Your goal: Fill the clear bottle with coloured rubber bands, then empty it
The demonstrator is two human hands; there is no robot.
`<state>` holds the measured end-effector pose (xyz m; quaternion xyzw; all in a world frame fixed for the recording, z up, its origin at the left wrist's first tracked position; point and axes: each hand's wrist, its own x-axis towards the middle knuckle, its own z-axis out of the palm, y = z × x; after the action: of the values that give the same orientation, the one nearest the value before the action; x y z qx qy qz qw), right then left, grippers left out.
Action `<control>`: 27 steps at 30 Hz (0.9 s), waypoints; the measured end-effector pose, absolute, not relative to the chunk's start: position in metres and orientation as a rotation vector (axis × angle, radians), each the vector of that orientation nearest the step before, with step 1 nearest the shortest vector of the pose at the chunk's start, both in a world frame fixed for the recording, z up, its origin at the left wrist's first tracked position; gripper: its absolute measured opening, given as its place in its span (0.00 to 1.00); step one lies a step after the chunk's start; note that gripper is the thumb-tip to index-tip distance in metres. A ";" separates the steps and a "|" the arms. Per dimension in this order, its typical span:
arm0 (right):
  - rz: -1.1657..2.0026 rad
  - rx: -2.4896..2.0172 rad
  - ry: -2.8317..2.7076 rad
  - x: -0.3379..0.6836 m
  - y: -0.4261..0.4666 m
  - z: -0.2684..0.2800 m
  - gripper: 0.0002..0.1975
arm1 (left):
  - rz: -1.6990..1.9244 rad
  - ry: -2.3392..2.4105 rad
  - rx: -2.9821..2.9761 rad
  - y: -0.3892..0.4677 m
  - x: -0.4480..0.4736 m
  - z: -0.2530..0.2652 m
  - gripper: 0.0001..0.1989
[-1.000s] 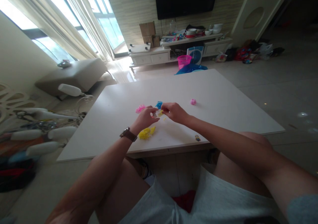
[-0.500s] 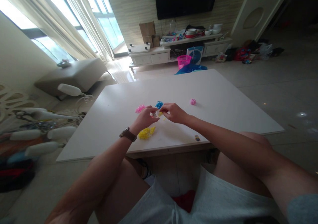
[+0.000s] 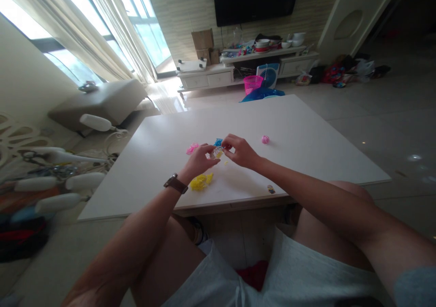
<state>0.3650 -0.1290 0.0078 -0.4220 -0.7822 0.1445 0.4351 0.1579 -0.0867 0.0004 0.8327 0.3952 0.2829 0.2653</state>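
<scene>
Between my hands, over the white table (image 3: 238, 116), is a small clear plastic piece (image 3: 217, 152) with some yellow at it. My left hand (image 3: 200, 158), with a watch at its wrist, is closed round the left side of this piece. The fingers of my right hand (image 3: 239, 150) are pinched together at its upper right; what they hold is too small to make out. Close by lie a blue bunch of small strands or bands (image 3: 218, 141), a pink bunch (image 3: 192, 149) and a yellow bunch (image 3: 201, 181). A tiny yellow bit (image 3: 226, 163) rests below my right hand.
A pink ball (image 3: 265, 139) sits right of my hands. Near the front edge lies a small minion figure (image 3: 270, 189). Beyond the table stand a pink basket (image 3: 252, 84) and a low white cabinet (image 3: 204, 80). A lamp with white shades (image 3: 97, 122) is at the left.
My right hand has shifted slightly up and right, its fingers lifting at the clear piece. My left hand has moved a little right and still holds the piece.
</scene>
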 end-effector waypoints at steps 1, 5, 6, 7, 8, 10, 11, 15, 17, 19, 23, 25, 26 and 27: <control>0.321 -1.081 -1.924 0.365 -0.129 0.009 0.05 | 0.802 1.071 2.138 -0.085 0.158 0.000 0.14; 0.295 -1.300 -1.986 0.370 -0.123 -0.001 0.05 | 0.922 1.055 1.700 -0.082 0.158 0.003 0.19; 0.324 -1.369 -2.056 0.371 -0.121 -0.007 0.05 | 0.938 1.049 1.650 -0.083 0.157 0.004 0.20; 0.363 -1.423 -2.151 0.372 -0.119 -0.014 0.05 | 0.947 1.046 1.624 -0.083 0.157 0.005 0.21; 0.395 -1.456 -2.239 0.373 -0.118 -0.021 0.06 | 0.951 1.048 1.613 -0.084 0.157 0.006 0.21; 0.455 -1.455 -2.379 0.372 -0.117 -0.035 0.11 | 0.951 1.058 1.611 -0.084 0.156 0.006 0.21; 0.486 -1.434 -2.421 0.371 -0.117 -0.041 0.15 | 0.948 1.061 1.615 -0.085 0.156 0.006 0.20; 0.545 -1.351 -2.522 0.364 -0.117 -0.056 0.22 | 0.950 1.065 1.651 -0.082 0.155 0.003 0.18; 0.528 -1.346 -2.552 0.361 -0.115 -0.060 0.16 | 0.951 1.082 1.679 -0.081 0.154 0.002 0.16; 0.514 -1.361 -2.549 0.360 -0.112 -0.064 0.11 | 0.945 1.106 1.709 -0.080 0.154 0.001 0.15; 0.485 -1.420 -2.496 0.360 -0.109 -0.071 0.12 | 0.938 1.143 1.780 -0.080 0.153 0.002 0.15; 0.481 -1.434 -2.478 0.360 -0.108 -0.072 0.11 | 0.939 1.143 1.815 -0.080 0.152 0.002 0.14; 0.479 -1.437 -2.469 0.361 -0.107 -0.070 0.10 | 0.938 1.151 1.841 -0.080 0.152 0.002 0.14; 0.475 -1.440 -2.455 0.362 -0.106 -0.067 0.11 | 0.934 1.167 1.877 -0.080 0.152 0.002 0.14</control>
<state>0.3622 -0.1061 -0.0671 -0.4951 -0.8438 0.1632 0.1275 0.1515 -0.0798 0.0020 0.7289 0.4534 0.3628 0.3626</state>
